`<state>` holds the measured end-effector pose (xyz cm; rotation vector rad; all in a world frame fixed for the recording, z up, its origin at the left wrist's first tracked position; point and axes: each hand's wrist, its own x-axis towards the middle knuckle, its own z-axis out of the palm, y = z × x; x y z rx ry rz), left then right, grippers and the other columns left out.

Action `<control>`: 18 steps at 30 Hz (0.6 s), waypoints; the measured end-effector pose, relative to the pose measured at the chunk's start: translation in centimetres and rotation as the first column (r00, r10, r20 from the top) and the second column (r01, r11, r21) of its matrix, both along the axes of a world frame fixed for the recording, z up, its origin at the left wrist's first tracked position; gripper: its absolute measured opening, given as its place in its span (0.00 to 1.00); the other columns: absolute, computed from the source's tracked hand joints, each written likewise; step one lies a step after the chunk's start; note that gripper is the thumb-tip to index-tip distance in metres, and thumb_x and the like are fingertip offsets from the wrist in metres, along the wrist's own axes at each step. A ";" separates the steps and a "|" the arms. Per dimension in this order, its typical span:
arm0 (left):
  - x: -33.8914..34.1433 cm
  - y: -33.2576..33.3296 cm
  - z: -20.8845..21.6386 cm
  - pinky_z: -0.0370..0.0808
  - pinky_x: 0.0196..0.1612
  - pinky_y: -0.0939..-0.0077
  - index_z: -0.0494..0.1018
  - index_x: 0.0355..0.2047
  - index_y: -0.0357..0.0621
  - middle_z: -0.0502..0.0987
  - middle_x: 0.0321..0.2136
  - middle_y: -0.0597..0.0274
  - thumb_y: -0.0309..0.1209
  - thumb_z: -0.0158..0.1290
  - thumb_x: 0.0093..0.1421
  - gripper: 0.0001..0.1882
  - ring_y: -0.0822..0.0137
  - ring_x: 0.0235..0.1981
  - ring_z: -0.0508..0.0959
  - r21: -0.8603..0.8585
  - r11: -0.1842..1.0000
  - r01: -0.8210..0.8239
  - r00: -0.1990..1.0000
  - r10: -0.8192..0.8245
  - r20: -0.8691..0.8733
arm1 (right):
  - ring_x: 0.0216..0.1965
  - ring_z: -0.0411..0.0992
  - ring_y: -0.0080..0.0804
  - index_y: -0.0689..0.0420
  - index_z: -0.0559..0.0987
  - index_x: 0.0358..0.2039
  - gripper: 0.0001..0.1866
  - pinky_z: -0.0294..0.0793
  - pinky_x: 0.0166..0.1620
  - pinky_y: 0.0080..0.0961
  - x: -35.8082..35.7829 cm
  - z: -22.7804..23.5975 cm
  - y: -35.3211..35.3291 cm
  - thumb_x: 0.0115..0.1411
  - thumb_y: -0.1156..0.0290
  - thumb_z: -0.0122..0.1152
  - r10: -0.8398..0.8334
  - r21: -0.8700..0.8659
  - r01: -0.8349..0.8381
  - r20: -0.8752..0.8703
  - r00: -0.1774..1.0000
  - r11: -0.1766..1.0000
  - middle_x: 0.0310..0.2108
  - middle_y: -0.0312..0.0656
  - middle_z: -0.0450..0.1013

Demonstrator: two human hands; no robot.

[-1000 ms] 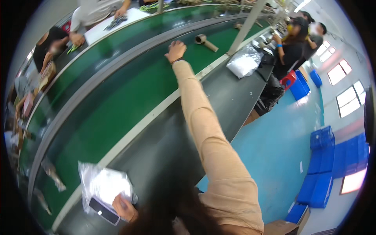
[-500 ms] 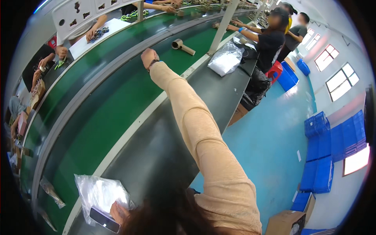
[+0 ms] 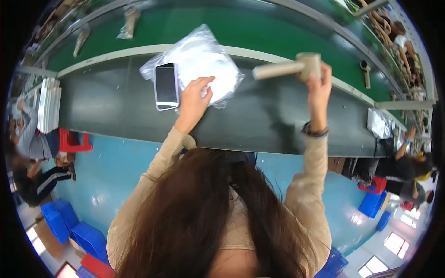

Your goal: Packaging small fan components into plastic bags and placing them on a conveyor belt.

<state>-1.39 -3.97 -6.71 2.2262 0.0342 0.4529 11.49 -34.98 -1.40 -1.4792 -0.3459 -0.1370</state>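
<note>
A beige hair dryer, with a short round barrel and a straight handle pointing left, is held up over the dark worktable. My right hand is closed around the right side of its barrel. On the table's far side lies a pile of clear plastic bags. My left hand is on the near part of the pile, fingers bent and the thumb close to them, pinching at the top bag. Left of that hand a phone with a dark screen lies partly on the bags.
Beyond the dark worktable runs a green conveyor belt. It carries bagged items at left and another hair dryer at right. White slabs stand at the table's left end. Co-workers are at both sides; a red stool stands at left.
My right hand has come back from over the belt and now holds a hair dryer above the table. My left hand has moved onto the bags. The view has turned toward the table.
</note>
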 end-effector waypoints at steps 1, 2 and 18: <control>-0.1 0.2 0.4 0.74 0.41 0.69 0.76 0.43 0.40 0.78 0.40 0.55 0.21 0.52 0.53 0.16 0.57 0.37 0.77 -0.017 1.000 -0.006 1.000 0.006 -0.008 | 0.47 0.71 0.33 0.60 0.65 0.53 0.24 0.75 0.48 0.30 -2.7 -0.4 2.7 0.58 0.70 0.59 -0.048 -0.048 0.050 0.041 0.998 0.998 0.49 0.44 0.68; -0.1 0.6 0.5 0.74 0.41 0.69 0.76 0.43 0.40 0.78 0.40 0.55 0.21 0.52 0.53 0.16 0.57 0.37 0.77 -0.018 1.000 -0.016 1.000 0.016 -0.007 | 0.50 0.69 0.32 0.60 0.64 0.54 0.28 0.71 0.51 0.29 -5.0 -0.6 4.7 0.55 0.71 0.62 -0.065 -0.107 0.072 0.067 0.996 0.992 0.50 0.44 0.67; -1.2 2.1 4.5 0.75 0.36 0.74 0.76 0.49 0.47 0.78 0.45 0.60 0.19 0.53 0.52 0.23 0.64 0.37 0.75 -0.145 0.989 0.036 0.999 -0.033 0.025 | 0.53 0.61 0.38 0.56 0.59 0.56 0.41 0.64 0.56 0.35 -12.0 -4.5 14.6 0.41 0.81 0.67 -0.273 -0.024 0.318 0.455 0.848 0.948 0.51 0.45 0.57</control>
